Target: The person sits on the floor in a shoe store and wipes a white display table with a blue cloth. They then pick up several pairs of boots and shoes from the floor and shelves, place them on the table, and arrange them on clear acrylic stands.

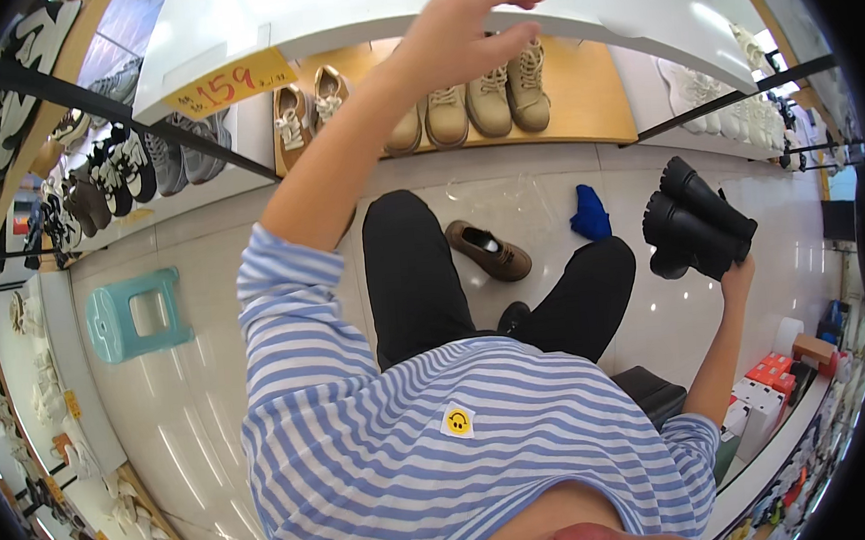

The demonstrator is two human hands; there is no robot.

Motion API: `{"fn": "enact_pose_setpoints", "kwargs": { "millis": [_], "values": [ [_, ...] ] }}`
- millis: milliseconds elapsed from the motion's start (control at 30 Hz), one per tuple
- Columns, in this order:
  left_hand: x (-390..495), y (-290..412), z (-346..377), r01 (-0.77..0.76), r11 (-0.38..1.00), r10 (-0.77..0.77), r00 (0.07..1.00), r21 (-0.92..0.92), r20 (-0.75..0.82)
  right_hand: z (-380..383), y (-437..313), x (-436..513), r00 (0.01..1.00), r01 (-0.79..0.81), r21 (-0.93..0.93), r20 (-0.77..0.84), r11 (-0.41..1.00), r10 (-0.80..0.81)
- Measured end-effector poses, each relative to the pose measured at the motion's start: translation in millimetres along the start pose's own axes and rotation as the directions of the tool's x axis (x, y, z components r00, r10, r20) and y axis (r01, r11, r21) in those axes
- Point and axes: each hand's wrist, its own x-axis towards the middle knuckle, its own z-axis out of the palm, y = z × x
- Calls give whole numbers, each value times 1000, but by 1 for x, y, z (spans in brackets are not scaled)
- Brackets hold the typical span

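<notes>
My left hand (pixel 480 37) reaches over the front edge of the white upper shelf (pixel 341 35), its thumb and fingers apart and nothing visible between them. Behind and below it, beige lace-up boots (pixel 446 122) line the lower wooden shelf (pixel 590 101); my forearm hides part of the row. Off to the right, my right hand (pixel 738 279) grips a pair of black chunky-soled boots (pixel 700 221) by their upper ends, soles pointing away from me. A single brown lace-up shoe (pixel 491 249) lies on the floor between my knees.
A crumpled blue cloth (pixel 589 212) and clear plastic wrap (pixel 498 190) lie on the tiled floor. A turquoise plastic stool (pixel 117 326) is at the left. Shoeboxes (pixel 762 405) are stacked at the right, and black metal rails (pixel 206 146) flank the shelves.
</notes>
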Motion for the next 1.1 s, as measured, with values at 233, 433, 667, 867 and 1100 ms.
{"fn": "enact_pose_setpoints", "kwargs": {
  "millis": [233, 433, 667, 867, 1100],
  "values": [
    [-293, 6, -119, 906, 418, -895, 397, -70, -204, 37, -40, 20, 949, 258, 0, 185, 966, -254],
    [-457, 33, -92, 994, -106, -975, -98, 31, -200, 31, -108, 27, 913, 399, -179, 164, 899, -373],
    [-317, 50, -55, 872, 449, -893, 427, -196, -145, -20, -292, 1, 549, 832, -91, 283, 548, -786],
    [-166, 132, -60, 395, 917, -334, 839, 59, -430, -60, -451, -10, 313, 949, -30, 210, 314, -926],
    [-87, 150, -66, 233, 898, -37, 886, 374, -463, -46, -626, 26, 183, 959, -241, 128, 149, -975]
  ]
}}
